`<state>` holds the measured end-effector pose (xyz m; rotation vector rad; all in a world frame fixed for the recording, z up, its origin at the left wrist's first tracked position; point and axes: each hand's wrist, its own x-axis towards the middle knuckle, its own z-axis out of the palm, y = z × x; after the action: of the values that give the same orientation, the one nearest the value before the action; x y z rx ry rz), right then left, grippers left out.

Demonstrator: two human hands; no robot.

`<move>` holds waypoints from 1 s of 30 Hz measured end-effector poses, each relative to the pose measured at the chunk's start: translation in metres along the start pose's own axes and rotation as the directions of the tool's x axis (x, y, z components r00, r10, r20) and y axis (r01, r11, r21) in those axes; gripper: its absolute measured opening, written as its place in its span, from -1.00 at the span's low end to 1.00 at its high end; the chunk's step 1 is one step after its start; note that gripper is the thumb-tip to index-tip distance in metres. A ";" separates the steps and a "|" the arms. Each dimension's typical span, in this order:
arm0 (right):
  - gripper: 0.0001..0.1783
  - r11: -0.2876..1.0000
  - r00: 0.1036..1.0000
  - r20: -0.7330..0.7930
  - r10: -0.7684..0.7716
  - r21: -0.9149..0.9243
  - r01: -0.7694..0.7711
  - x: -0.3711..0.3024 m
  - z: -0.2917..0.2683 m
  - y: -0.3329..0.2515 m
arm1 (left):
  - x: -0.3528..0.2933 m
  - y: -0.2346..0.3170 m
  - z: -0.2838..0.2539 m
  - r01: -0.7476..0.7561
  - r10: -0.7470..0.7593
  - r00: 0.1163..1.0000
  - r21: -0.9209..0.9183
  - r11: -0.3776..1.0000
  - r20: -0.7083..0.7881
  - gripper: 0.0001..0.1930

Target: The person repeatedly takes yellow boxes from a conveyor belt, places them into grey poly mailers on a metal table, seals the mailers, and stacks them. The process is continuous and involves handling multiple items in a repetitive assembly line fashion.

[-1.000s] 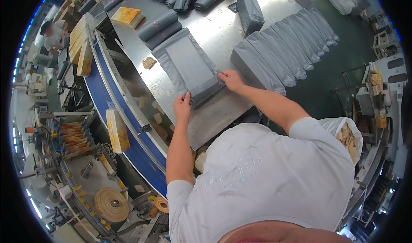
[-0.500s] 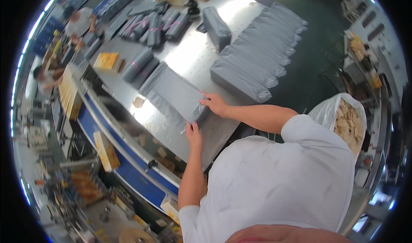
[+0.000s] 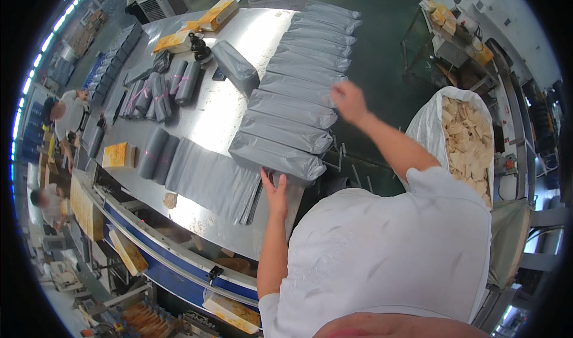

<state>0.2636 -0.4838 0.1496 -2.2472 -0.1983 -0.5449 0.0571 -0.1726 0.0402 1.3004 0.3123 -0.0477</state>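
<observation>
Left hand (image 3: 275,193) open, thumb and fingers spread, fingertips at the near side of the closest grey bagged block (image 3: 271,153). That block lies on the metal table (image 3: 209,122), first in a long row of similar bagged blocks (image 3: 301,69), gathered ends facing right. Right hand (image 3: 351,102) blurred, fingers curled, beside the row's gathered ends; cannot tell whether it grips one.

Right of the person: white sack (image 3: 425,118) of tan scraps (image 3: 465,144). Left: blue conveyor belt (image 3: 170,280) carrying yellow-and-white blocks (image 3: 128,252).

On the table, left of the row: fanned flat grey bags (image 3: 209,177), then two grey rolls (image 3: 158,156) side by side. Farther: pink-tied grey rolls (image 3: 156,96); a separate grey-wrapped block (image 3: 237,66). Near the far edge, a yellow-and-white box (image 3: 219,14).
</observation>
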 end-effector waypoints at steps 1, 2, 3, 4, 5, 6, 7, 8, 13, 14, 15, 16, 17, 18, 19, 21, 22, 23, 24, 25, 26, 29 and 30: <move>-0.76 0.986 0.985 -0.061 0.164 0.029 -0.163 0.030 -0.007 0.037 | 0.004 0.010 0.008 0.018 -0.020 0.999 -0.053 0.998 -0.037 -0.05; -0.76 0.959 0.952 -0.112 0.284 0.025 -0.283 0.056 -0.014 0.091 | 0.006 0.014 0.020 0.039 -0.044 0.998 -0.085 0.996 -0.051 -0.03; -0.74 0.926 0.915 -0.146 0.376 0.094 -0.366 0.078 -0.018 0.136 | 0.014 0.009 0.022 0.020 -0.025 0.998 -0.088 0.996 -0.061 -0.03; -0.70 0.875 0.887 -0.091 0.453 0.240 -0.421 0.095 -0.015 0.168 | 0.022 -0.005 0.019 -0.008 0.000 0.996 -0.094 0.996 -0.086 -0.02; -0.66 0.800 0.854 -0.025 0.520 0.363 -0.477 0.111 -0.015 0.194 | 0.030 -0.017 0.025 -0.026 0.014 0.994 -0.109 0.994 -0.106 -0.01; -0.65 0.727 0.833 0.057 0.551 0.457 -0.513 0.118 -0.007 0.214 | 0.034 -0.008 0.037 -0.038 0.034 0.991 -0.032 0.999 -0.129 0.00; -0.62 0.639 0.810 0.154 0.566 0.539 -0.549 0.122 0.003 0.224 | 0.038 -0.012 0.043 -0.039 0.025 0.980 -0.067 0.997 -0.197 -0.03; -0.60 0.540 0.785 0.247 0.568 0.608 -0.582 0.124 0.010 0.234 | 0.040 -0.015 0.047 -0.043 0.014 0.965 -0.104 0.994 -0.261 -0.07; -0.67 0.626 0.852 0.240 0.465 0.592 -0.508 0.112 0.035 0.223 | 0.033 -0.014 0.055 -0.057 -0.070 0.870 -0.242 0.969 -0.487 -0.25; -0.68 0.599 0.847 0.292 0.444 0.606 -0.523 0.111 0.032 0.228 | 0.035 -0.018 0.057 -0.069 -0.081 0.852 -0.265 0.962 -0.516 -0.27; -0.69 0.619 0.852 0.310 0.423 0.587 -0.521 0.106 0.028 0.236 | 0.035 -0.019 0.059 -0.082 -0.092 0.837 -0.289 0.954 -0.540 -0.29; -0.70 0.642 0.861 0.325 0.391 0.574 -0.508 0.108 0.025 0.244 | 0.037 -0.019 0.061 -0.090 -0.114 0.834 -0.337 0.937 -0.540 -0.33; -0.72 0.663 0.868 0.341 0.360 0.562 -0.496 0.106 0.022 0.250 | 0.036 -0.022 0.057 -0.040 -0.178 0.810 -0.356 0.933 -0.558 -0.32; -0.65 0.663 0.854 0.388 0.348 0.542 -0.516 0.109 0.014 0.238 | 0.025 -0.033 0.041 -0.004 -0.231 0.776 -0.371 0.929 -0.587 -0.30; -0.60 0.575 0.743 0.573 0.347 0.496 -0.651 0.119 0.011 0.250 | 0.029 -0.030 0.039 0.032 -0.280 0.753 -0.391 0.920 -0.596 -0.29; -0.49 0.403 0.428 0.861 0.274 0.301 -0.864 0.141 -0.001 0.275 | 0.028 -0.025 0.035 0.014 -0.307 0.773 -0.469 0.883 -0.555 -0.30; -0.27 0.487 0.290 0.933 0.215 0.155 -0.860 0.160 -0.003 0.272 | 0.027 -0.023 0.032 0.022 -0.313 0.777 -0.473 0.881 -0.546 -0.30; -0.23 0.558 0.295 0.929 0.224 0.126 -0.820 0.169 -0.004 0.266 | 0.025 -0.022 0.031 0.032 -0.319 0.781 -0.476 0.879 -0.537 -0.30; -0.19 0.624 0.307 0.923 0.231 0.102 -0.774 0.180 -0.003 0.247 | 0.025 -0.022 0.032 0.039 -0.321 0.776 -0.467 0.884 -0.543 -0.30; -0.14 0.688 0.325 0.915 0.237 0.078 -0.721 0.187 0.001 0.234 | 0.028 -0.022 0.031 0.045 -0.321 0.773 -0.458 0.888 -0.547 -0.30; -0.03 0.619 0.292 0.948 0.130 0.152 -0.771 0.194 0.013 0.236 | 0.030 -0.021 0.030 0.052 -0.321 0.771 -0.448 0.893 -0.550 -0.30; -0.04 0.483 0.279 0.958 0.063 0.216 -0.849 0.210 0.039 0.226 | 0.038 -0.021 0.033 0.040 -0.298 0.765 -0.419 0.907 -0.572 -0.30; -0.06 0.329 0.277 0.957 0.084 0.236 -0.914 0.206 0.043 0.216 | 0.034 -0.025 0.034 0.023 -0.280 0.781 -0.423 0.906 -0.558 -0.30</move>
<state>0.5286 -0.6036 0.0702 -1.2149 -0.0048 1.0199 0.0912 -0.2066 0.0161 0.8455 0.9428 0.2952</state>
